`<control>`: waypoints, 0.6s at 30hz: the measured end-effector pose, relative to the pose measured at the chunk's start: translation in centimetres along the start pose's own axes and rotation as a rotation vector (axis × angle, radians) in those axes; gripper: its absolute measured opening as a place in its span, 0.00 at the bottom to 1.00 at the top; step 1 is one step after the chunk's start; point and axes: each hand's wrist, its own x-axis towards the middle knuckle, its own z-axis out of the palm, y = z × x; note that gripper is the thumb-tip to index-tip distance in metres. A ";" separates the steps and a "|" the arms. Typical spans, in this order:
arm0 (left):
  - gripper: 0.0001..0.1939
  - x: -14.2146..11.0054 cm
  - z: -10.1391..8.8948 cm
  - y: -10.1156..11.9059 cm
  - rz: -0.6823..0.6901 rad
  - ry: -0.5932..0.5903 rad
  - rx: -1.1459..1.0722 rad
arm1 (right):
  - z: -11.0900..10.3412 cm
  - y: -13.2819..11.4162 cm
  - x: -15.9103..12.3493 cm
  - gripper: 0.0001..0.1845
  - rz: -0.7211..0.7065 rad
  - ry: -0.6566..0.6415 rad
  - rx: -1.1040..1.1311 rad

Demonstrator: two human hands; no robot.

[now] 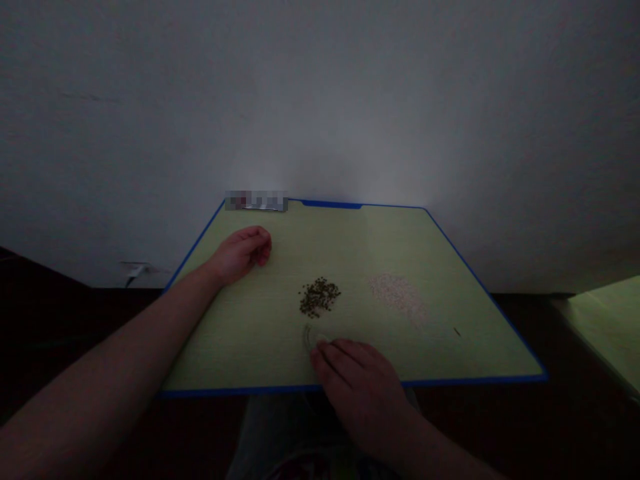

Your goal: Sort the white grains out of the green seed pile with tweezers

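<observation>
My left hand [245,253] rests on the left part of the pale green tabletop, its fingers curled into a loose fist with nothing showing in them. Near the front edge, my right hand [357,377] has its fingers bent over a small clear round dish [311,335], whose far rim shows past the fingertips; the thumb is hidden. Just beyond that dish lies a loose pile of small dark beans or seeds [319,297]. To its right is a spread of pale, rice-like grains [399,297], apart from both hands.
The low table [280,363] has a blue rim and stands against a grey wall [320,100]. A blurred flat object [257,201] lies at its far left corner. A thin dark stick [457,332] lies at right. A plug [136,271] sits low on the wall.
</observation>
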 end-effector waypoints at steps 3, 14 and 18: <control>0.07 0.1 -0.1 0.0 -0.005 0.001 -0.007 | 0.0 1.0 -0.7 0.17 0.040 0.029 -0.066; 0.08 0.0 0.0 0.0 0.015 -0.014 -0.018 | -1.0 3.0 -2.6 0.19 0.103 -0.004 -0.182; 0.07 -0.1 0.1 0.1 0.002 -0.002 -0.002 | -0.5 1.7 -1.2 0.19 0.058 0.014 -0.096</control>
